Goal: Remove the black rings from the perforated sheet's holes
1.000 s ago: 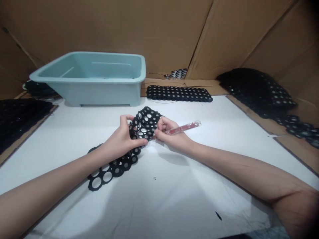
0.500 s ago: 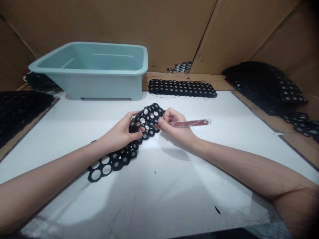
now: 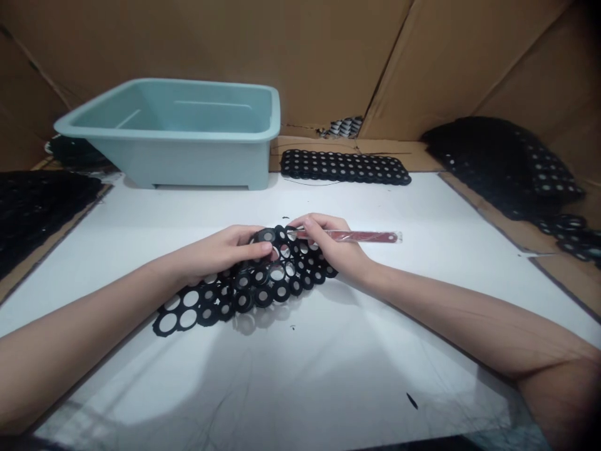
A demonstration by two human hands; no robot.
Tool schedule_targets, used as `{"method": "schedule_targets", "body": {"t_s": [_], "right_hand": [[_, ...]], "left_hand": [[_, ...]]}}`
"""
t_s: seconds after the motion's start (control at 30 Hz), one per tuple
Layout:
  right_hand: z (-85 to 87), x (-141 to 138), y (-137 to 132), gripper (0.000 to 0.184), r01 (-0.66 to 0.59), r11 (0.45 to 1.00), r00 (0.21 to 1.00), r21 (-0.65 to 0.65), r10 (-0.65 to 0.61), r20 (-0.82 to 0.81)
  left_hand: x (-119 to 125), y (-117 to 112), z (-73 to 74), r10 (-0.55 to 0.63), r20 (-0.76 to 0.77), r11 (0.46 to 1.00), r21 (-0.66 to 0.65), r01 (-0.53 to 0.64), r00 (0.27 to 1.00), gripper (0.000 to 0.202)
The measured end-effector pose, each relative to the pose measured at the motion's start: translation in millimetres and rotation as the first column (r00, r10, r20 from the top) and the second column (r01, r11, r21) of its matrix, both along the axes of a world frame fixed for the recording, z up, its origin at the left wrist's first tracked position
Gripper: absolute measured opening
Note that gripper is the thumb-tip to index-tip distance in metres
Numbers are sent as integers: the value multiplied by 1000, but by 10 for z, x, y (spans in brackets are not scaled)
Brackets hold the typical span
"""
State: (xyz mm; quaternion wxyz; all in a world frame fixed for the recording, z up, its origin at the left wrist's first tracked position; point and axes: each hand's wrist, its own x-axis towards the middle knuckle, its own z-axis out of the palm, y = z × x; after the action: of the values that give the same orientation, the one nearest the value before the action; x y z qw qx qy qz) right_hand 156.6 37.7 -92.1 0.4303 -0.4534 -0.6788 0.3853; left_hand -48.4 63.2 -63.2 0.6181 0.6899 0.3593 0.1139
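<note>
Head view. Black ring sheet [image 3: 244, 291] lies nearly flat on the white bench [image 3: 300, 376], in front of the teal tub [image 3: 178, 134], on the person's side of it. Left hand [image 3: 225, 250] rests on the sheet's tub-side edge, fingers curled onto a ring and gripping it. Right hand [image 3: 331, 247] grasps a slim red tool [image 3: 357, 236] like a pen; its tip meets a ring at that same edge, just beside the left fingertips. A stack of like sheets [image 3: 345, 168] sits right of the tub. Judged good practice: pin the sheet close to the worked ring so it cannot buckle, hold the tool shallow, and press lightly, tip aimed away from the left fingers.
</note>
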Motion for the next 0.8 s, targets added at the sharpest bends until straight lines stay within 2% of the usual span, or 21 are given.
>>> {"method": "schedule_targets", "body": {"t_s": [0.07, 0.3, 0.57, 0.8], "right_hand": [[-2, -1, 10, 29, 5, 1000, 1000, -10, -5, -1], [29, 0, -7, 25, 4, 992, 1000, 127, -3, -8], [2, 7, -3, 19, -25, 998, 998, 61, 29, -63], [11, -22, -29, 20, 7, 996, 1000, 92, -6, -19]], "left_hand": [[0, -2, -13, 33, 17, 999, 7, -33, 999, 21], [13, -23, -2, 89, 68, 993, -77, -84, 994, 25], [28, -26, -10, 148, 67, 979, -153, -136, 987, 29], [27, -18, -44, 157, 50, 986, -68, -154, 986, 25]]}}
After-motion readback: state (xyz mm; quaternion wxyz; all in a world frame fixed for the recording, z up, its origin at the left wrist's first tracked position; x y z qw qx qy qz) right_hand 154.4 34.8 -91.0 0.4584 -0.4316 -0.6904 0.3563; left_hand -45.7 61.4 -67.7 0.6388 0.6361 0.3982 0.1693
